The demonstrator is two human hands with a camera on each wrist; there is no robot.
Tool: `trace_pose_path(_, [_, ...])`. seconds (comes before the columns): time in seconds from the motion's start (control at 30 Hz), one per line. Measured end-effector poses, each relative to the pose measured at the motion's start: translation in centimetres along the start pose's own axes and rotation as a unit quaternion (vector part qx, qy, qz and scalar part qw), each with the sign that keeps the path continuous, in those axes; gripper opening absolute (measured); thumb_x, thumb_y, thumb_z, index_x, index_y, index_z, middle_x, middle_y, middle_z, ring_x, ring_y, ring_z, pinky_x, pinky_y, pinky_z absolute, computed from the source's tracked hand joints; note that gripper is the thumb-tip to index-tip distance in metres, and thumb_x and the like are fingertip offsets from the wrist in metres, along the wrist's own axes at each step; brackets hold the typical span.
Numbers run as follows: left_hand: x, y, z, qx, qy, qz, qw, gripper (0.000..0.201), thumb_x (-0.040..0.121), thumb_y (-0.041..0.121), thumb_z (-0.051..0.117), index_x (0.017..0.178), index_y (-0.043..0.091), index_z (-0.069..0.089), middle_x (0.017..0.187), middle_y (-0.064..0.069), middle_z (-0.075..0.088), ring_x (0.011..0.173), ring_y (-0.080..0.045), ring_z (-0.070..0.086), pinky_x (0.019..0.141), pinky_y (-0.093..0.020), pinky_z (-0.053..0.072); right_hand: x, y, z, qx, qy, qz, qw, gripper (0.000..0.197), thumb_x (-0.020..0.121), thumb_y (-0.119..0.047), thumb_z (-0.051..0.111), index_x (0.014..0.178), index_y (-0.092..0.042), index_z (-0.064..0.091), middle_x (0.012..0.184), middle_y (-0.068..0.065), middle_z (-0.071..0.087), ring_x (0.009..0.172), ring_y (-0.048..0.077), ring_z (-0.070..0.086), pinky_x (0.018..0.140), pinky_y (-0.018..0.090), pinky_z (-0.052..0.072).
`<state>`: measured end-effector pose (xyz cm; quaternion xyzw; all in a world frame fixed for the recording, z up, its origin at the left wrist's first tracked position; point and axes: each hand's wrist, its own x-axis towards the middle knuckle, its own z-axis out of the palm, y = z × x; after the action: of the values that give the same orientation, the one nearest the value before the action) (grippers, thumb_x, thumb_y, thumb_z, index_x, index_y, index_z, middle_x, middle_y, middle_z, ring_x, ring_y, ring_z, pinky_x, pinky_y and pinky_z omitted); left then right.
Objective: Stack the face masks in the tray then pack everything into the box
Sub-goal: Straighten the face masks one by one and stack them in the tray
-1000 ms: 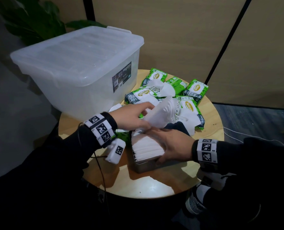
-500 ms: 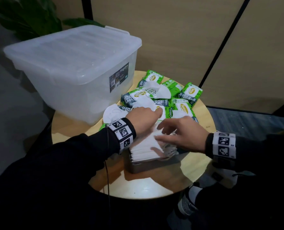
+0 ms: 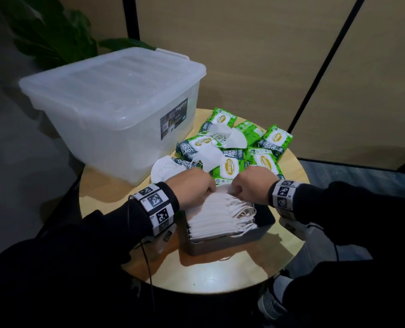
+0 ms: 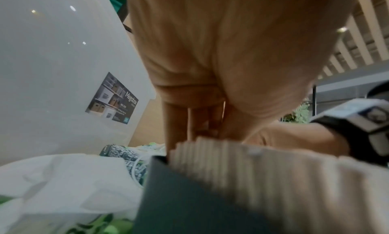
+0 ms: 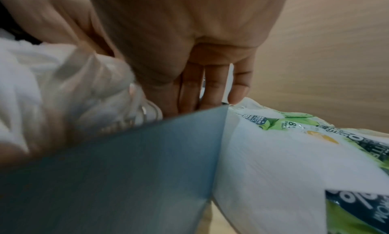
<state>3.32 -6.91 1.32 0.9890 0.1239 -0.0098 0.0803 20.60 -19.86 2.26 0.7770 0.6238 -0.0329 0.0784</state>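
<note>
A grey tray (image 3: 230, 245) sits on the round wooden table (image 3: 208, 273), packed with a row of folded white face masks (image 3: 215, 216). My left hand (image 3: 196, 188) and right hand (image 3: 251, 183) meet at the tray's far end. Both push straight fingers down behind the row. In the left wrist view the fingers (image 4: 179, 121) reach into the tray (image 4: 179, 196) behind the masks (image 4: 252, 162). The right wrist view shows the fingers (image 5: 210, 84) at the tray wall (image 5: 126, 162). Loose masks (image 3: 166, 170) (image 3: 208, 155) lie beyond. The lidded translucent box (image 3: 116, 110) stands at back left.
Several green wipes packs (image 3: 267, 162) are heaped behind the tray, with another loose mask (image 3: 234, 138) on top of them. A leafy plant (image 3: 54, 36) stands behind the box. Bare tabletop shows in front of the tray. Wood panel walls rise at the back.
A mask held above the tray one second ago is now down at the far end of the row. Both hands moved forward and down to press there.
</note>
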Motion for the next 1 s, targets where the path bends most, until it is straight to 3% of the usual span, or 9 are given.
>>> trace_pose_path(0.07, [-0.2, -0.3, -0.2, -0.019, 0.046, 0.002, 0.999, 0.012, 0.093, 0.022, 0.061, 0.097, 0.024, 0.073, 0.092, 0.000, 0.069, 0.088, -0.021, 0.062, 0.076, -0.038, 0.053, -0.3, 0.7, 0.0, 0.046, 0.051, -0.022, 0.997, 0.010, 0.081, -0.029, 0.074, 0.082, -0.021, 0.068, 0.075, -0.003, 0.062, 0.072, 0.028, 0.056, 0.058, 0.031, 0.038])
trace_pose_path(0.17, [-0.1, -0.8, -0.2, -0.033, 0.073, -0.009, 0.997, 0.019, 0.091, 0.032, 0.068, 0.109, 0.029, 0.071, 0.095, 0.005, 0.069, 0.091, -0.018, 0.060, 0.075, -0.033, 0.049, -0.4, 1.9, -0.3, 0.119, 0.105, -0.046, 0.986, 0.022, 0.081, -0.025, 0.082, 0.098, -0.021, 0.068, 0.091, -0.007, 0.057, 0.083, 0.016, 0.049, 0.065, 0.033, 0.040])
trace_pose_path(0.23, [0.2, -0.6, -0.3, -0.019, 0.058, -0.036, 0.998, 0.016, 0.089, 0.026, 0.065, 0.100, 0.028, 0.075, 0.090, 0.004, 0.073, 0.089, -0.023, 0.065, 0.072, -0.034, 0.052, -0.1, 2.2, -0.2, 0.127, 0.077, -0.059, 0.987, 0.017, 0.087, -0.020, 0.078, 0.104, -0.018, 0.076, 0.098, 0.000, 0.067, 0.088, 0.021, 0.059, 0.072, 0.034, 0.046])
trace_pose_path(0.37, [0.6, 0.5, -0.6, 0.090, 0.041, -0.035, 0.994, 0.016, 0.086, 0.017, 0.056, 0.086, 0.021, 0.072, 0.076, 0.000, 0.064, 0.075, -0.029, 0.059, 0.059, -0.030, 0.042, 0.7, 2.1, 0.3, 0.075, 0.062, -0.060, 0.993, 0.008, 0.085, -0.018, 0.072, 0.086, -0.021, 0.079, 0.085, 0.000, 0.074, 0.079, 0.029, 0.066, 0.065, 0.037, 0.052])
trace_pose_path(0.53, [0.8, 0.4, -0.7, 0.097, 0.043, -0.039, 0.994, 0.012, 0.085, 0.020, 0.055, 0.081, 0.025, 0.065, 0.073, 0.005, 0.060, 0.074, -0.026, 0.059, 0.058, -0.030, 0.035, 1.2, 1.4, -0.5, 0.061, 0.029, 0.006, 0.998, 0.011, 0.078, -0.020, 0.073, 0.073, -0.024, 0.064, 0.070, -0.004, 0.062, 0.074, 0.026, 0.060, 0.058, 0.030, 0.039])
trace_pose_path(0.7, [1.0, 0.6, -0.6, 0.116, 0.033, -0.018, 0.992, 0.008, 0.083, 0.023, 0.055, 0.080, 0.023, 0.063, 0.075, 0.001, 0.064, 0.073, -0.027, 0.059, 0.061, -0.032, 0.046, 2.7, 1.0, -1.5, 0.031, -0.022, 0.015, 0.999, 0.035, 0.079, -0.022, 0.079, 0.066, -0.024, 0.047, 0.062, -0.008, 0.047, 0.064, 0.019, 0.045, 0.050, 0.028, 0.025])
trace_pose_path(0.8, [1.1, 0.4, -0.7, 0.108, 0.028, -0.028, 0.993, 0.007, 0.083, 0.025, 0.055, 0.077, 0.025, 0.060, 0.074, 0.002, 0.063, 0.073, -0.027, 0.060, 0.062, -0.033, 0.049, 3.5, 0.7, -1.8, 0.025, -0.059, 0.005, 0.998, 0.019, 0.080, -0.033, 0.082, 0.083, -0.026, 0.066, 0.067, -0.010, 0.049, 0.069, 0.015, 0.048, 0.059, 0.028, 0.037])
trace_pose_path(0.87, [1.3, 0.5, -0.7, 0.103, 0.024, -0.027, 0.994, 0.007, 0.082, 0.024, 0.056, 0.075, 0.026, 0.059, 0.073, 0.002, 0.062, 0.073, -0.027, 0.059, 0.061, -0.031, 0.045, 4.0, 0.3, -1.4, 0.004, -0.097, -0.010, 0.995, 0.016, 0.085, -0.038, 0.078, 0.096, -0.027, 0.075, 0.076, -0.005, 0.056, 0.080, 0.022, 0.059, 0.069, 0.029, 0.047])
trace_pose_path(1.0, [1.6, 0.4, -0.7, 0.086, 0.007, -0.032, 0.996, 0.010, 0.083, 0.023, 0.058, 0.077, 0.030, 0.062, 0.075, 0.005, 0.062, 0.077, -0.026, 0.060, 0.063, -0.030, 0.040, 4.4, -0.1, 0.3, -0.033, -0.134, -0.027, 0.990, 0.014, 0.095, -0.029, 0.065, 0.102, -0.020, 0.072, 0.088, 0.007, 0.058, 0.083, 0.030, 0.059, 0.069, 0.030, 0.042])
